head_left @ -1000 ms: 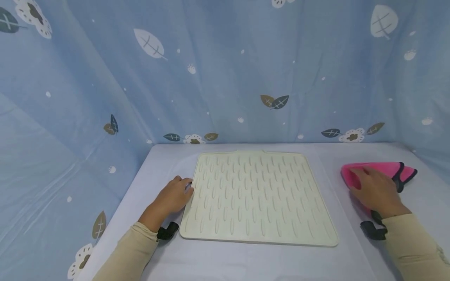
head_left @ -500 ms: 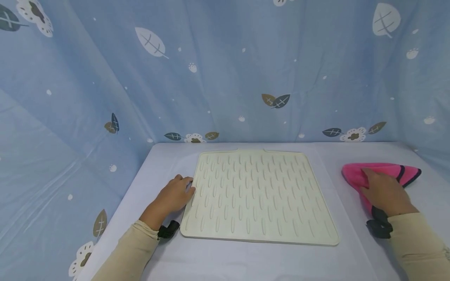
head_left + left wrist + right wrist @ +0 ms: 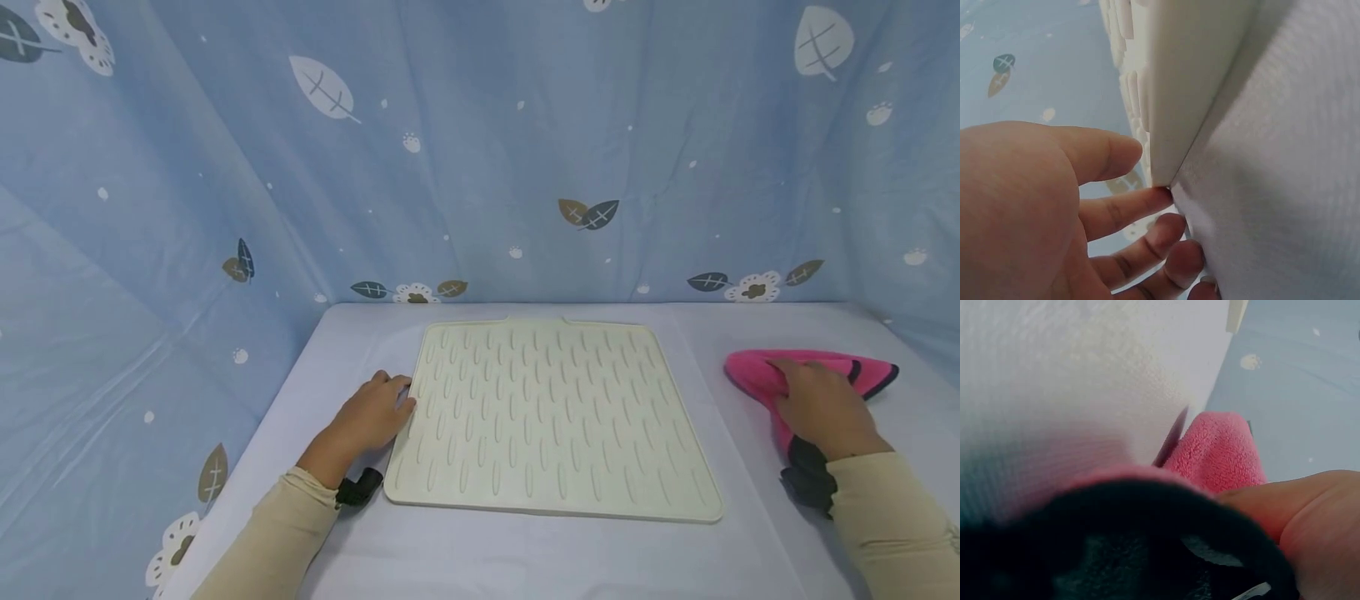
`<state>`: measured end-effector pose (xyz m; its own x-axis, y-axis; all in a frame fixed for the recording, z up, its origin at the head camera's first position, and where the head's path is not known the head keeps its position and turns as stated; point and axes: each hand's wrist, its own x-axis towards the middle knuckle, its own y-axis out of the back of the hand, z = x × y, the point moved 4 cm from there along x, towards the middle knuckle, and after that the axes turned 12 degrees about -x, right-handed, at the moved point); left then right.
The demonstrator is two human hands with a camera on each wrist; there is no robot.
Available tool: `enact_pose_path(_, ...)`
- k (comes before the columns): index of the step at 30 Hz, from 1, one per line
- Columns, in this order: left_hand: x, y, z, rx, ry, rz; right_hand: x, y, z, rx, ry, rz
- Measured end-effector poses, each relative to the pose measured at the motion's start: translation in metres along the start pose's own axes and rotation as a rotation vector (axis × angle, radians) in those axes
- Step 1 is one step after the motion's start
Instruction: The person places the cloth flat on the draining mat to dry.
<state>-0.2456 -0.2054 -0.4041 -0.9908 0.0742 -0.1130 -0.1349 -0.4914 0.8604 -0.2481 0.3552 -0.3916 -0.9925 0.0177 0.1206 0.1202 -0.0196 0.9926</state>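
Observation:
A cream mat (image 3: 555,425) with rows of raised oval ridges lies on the table. My left hand (image 3: 372,414) rests at its left edge. In the left wrist view the fingertips (image 3: 1169,231) stand along the edge, and the thumb (image 3: 1107,156) extends beside the ridged face. My right hand (image 3: 825,408) grips a bunched pink terry cloth (image 3: 757,372) with dark trim, right of the mat. The right wrist view shows the cloth (image 3: 1219,450) beyond the thumb, its dark edging close to the camera. The other right fingers are hidden there.
A white cloth (image 3: 480,554) covers the table. Blue curtains (image 3: 510,150) with leaf prints hang behind it and along the left side. Black wrist mounts (image 3: 360,487) sit under both beige sleeves.
My right hand has shifted slightly right and its fingers have gathered the pink cloth into a tighter bunch. The left hand and the mat stay in place.

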Motion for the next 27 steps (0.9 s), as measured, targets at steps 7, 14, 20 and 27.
enact_pose_path(7, 0.0002, -0.0009, -0.0007, 0.006, -0.002, -0.003, 0.0005, 0.0034, -0.0053, 0.023, -0.008, 0.024)
enact_pose_path(14, 0.0014, -0.0015, -0.0011, 0.017, -0.023, 0.006, 0.0001, 0.0038, -0.0056, 0.035, -0.02, 0.007)
enact_pose_path(20, 0.0009, -0.0014, -0.0005, 0.021, -0.022, 0.01, 0.0008, 0.0031, -0.004, 0.011, -0.016, -0.033)
enact_pose_path(27, 0.0002, 0.0001, 0.0005, 0.025, -0.032, 0.016, 0.0004, 0.0, -0.001, -0.001, 0.007, -0.061)
